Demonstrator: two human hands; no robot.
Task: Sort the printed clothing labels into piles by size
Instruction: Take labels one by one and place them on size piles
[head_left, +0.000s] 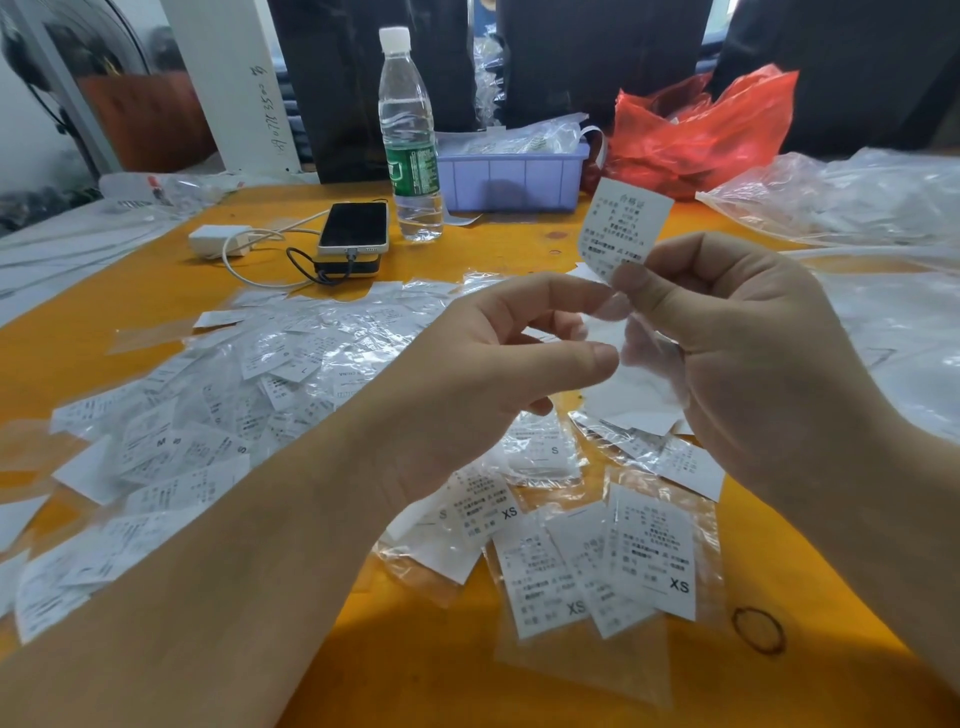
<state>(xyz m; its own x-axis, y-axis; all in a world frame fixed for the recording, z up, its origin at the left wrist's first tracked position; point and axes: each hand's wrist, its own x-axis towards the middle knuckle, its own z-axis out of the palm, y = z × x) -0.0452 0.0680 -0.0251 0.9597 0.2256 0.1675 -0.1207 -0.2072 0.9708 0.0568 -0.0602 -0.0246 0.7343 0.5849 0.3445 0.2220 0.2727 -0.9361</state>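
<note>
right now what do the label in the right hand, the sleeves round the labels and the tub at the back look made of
Label: probably thin matte white paper or woven tape; it curls and carries black print. Sleeves: clear glossy plastic film, crinkled with glare. Tub: lilac moulded plastic, ribbed walls, dull sheen.

Unsorted labels (218, 415) left, XS pile (602, 566) right, phone (354, 227) and bottle (410, 140) behind.

Counter (426, 670): orange-yellow. Labels (652, 551): white, black print, in clear sleeves. Held label (623, 228): white with grey-black text. Far tray (511, 179): lilac. Far right bag (701, 130): red, translucent. Bottle (410, 140): clear, white cap, green band. Phone (354, 227): black screen, pale rim. Charger (218, 240) and cable: white.
</note>
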